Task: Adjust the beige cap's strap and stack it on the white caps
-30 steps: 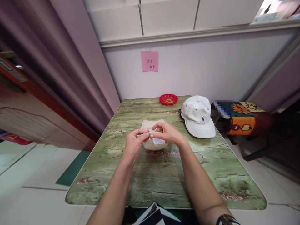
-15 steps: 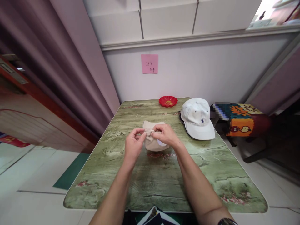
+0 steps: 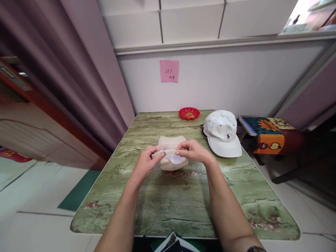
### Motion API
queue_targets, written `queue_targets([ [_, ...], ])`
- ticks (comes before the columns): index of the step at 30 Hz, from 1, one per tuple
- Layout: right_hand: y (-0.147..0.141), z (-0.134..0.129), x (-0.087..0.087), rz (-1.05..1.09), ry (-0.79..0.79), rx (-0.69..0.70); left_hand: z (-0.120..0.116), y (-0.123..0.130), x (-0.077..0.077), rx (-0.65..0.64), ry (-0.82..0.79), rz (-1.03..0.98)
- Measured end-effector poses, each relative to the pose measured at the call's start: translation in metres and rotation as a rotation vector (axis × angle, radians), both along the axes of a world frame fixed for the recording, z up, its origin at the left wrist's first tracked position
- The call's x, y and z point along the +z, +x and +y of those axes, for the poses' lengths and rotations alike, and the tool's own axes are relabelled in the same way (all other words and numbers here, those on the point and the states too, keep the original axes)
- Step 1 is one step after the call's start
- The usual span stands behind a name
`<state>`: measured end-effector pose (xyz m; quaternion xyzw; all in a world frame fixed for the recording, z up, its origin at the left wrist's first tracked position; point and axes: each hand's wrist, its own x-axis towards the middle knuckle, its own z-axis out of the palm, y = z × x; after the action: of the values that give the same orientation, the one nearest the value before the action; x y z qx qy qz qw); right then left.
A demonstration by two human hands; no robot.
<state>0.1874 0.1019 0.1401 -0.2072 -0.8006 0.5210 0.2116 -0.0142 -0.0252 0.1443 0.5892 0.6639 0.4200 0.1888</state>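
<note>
A beige cap [image 3: 172, 140] lies on the green wood-patterned table [image 3: 168, 206], with its strap side and opening facing me. My left hand [image 3: 150, 156] pinches the left part of the cap's strap. On the right, my right hand [image 3: 189, 150] has its thumb and finger closed on the strap's other part. Between the two hands the strap is stretched across the opening, where a pale lilac lining shows. To the right sits a white cap [image 3: 221, 127] with a small dark logo, stacked on a dark cap whose edge shows.
A red scalloped dish [image 3: 189, 113] stands at the table's back edge. On the wall is a pink note [image 3: 169, 71]. Beyond the table's right edge is a stool with a colourful cover [image 3: 270, 140]. A purple curtain [image 3: 86, 70] hangs at left.
My hands have moved apart along the strap, the left one leftward and the right one slightly rightward. More of the cap's opening and lilac lining shows between them.
</note>
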Motion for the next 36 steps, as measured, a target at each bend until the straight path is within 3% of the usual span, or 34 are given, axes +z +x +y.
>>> queue_targets([
  [11,0.016,0.011,-0.001,0.011,-0.008,-0.03,-0.004,-0.011,-0.006,-0.067,0.003,0.079],
  [15,0.03,0.015,-0.004,-0.136,0.178,-0.019,-0.006,-0.023,-0.007,-0.117,0.014,0.227],
  [21,0.038,0.018,-0.015,-0.424,0.414,-0.062,0.006,-0.044,-0.007,-0.345,-0.089,0.358],
  [30,0.014,0.031,-0.034,-0.524,0.568,-0.063,0.038,-0.072,-0.036,-0.377,-0.095,0.418],
  [33,0.013,0.037,-0.027,-0.462,0.524,-0.014,0.042,-0.077,-0.029,-0.397,-0.088,0.38],
  [36,0.018,0.043,-0.005,-0.301,0.409,0.062,0.043,-0.082,-0.009,-0.415,-0.104,0.241],
])
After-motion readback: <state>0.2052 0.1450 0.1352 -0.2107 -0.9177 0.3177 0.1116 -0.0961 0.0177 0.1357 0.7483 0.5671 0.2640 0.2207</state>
